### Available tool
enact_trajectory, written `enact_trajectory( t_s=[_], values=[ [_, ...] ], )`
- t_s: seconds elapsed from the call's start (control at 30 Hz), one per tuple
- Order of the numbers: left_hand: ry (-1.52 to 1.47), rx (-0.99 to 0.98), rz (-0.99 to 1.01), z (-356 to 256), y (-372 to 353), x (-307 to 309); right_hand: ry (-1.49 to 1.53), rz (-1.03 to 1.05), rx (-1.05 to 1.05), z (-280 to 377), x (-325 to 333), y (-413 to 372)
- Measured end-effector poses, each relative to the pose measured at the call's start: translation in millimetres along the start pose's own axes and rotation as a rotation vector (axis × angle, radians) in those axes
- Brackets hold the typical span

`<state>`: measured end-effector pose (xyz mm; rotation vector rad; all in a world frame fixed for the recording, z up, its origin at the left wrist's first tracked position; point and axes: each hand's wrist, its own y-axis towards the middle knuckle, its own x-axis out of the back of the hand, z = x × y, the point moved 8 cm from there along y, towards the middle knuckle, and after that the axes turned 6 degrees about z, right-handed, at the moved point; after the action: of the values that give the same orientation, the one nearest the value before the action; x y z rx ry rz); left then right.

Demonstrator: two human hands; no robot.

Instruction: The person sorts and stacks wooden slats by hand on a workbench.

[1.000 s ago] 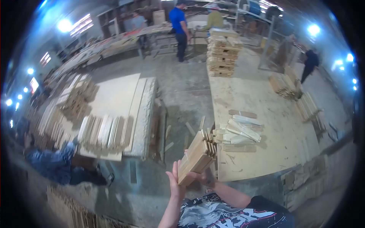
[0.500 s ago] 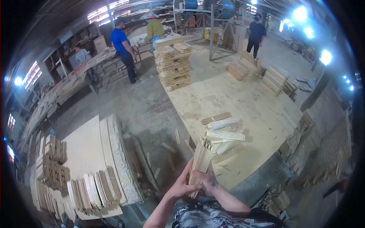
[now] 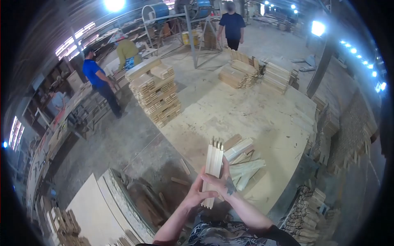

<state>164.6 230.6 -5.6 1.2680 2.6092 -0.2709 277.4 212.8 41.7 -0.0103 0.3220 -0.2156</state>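
Observation:
A bundle of narrow wooden slats [image 3: 214, 160] stands almost upright in front of my body, its several far ends stepped in height. My left hand [image 3: 198, 192] grips the lower part from the left, thumb across the front. Higher up, my right hand [image 3: 221, 183] wraps it from the right, with its fingers partly hidden behind the wood. Just beyond my right hand, loose pale slats [image 3: 247, 167] lie fanned on the plywood table [image 3: 205, 127].
A tall stack of slats [image 3: 156, 96] stands on the table's left edge. More piles [image 3: 240, 74] lie at its far end. Boards [image 3: 92, 205] and bundled slats fill the lower left, with stacked wood [image 3: 305, 217] at lower right. Several people [image 3: 232, 25] stand beyond.
My view has turned, so the tall stack sits further left and lower. The slat bundle is more upright, still in both hands. The person at the far end appears nearer.

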Motion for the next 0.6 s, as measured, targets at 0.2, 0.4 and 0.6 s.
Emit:
enact_trajectory(
  t_s=[0.2, 0.4, 0.6],
  values=[
    [0.051, -0.028, -0.075, -131.6, 65.6, 117.9, -0.076, 0.083, 0.216, 24.5, -47.4, 103.1],
    [0.658, -0.329, -0.170, -348.9, 158.0, 224.3, -0.034, -0.181, 0.237, 13.6, 13.9, 101.5],
    [1.359, -0.198, -0.160, -392.7, 279.1, 355.8, -0.095, -0.462, 0.278, 5.2, 66.3, 61.5]
  ],
)
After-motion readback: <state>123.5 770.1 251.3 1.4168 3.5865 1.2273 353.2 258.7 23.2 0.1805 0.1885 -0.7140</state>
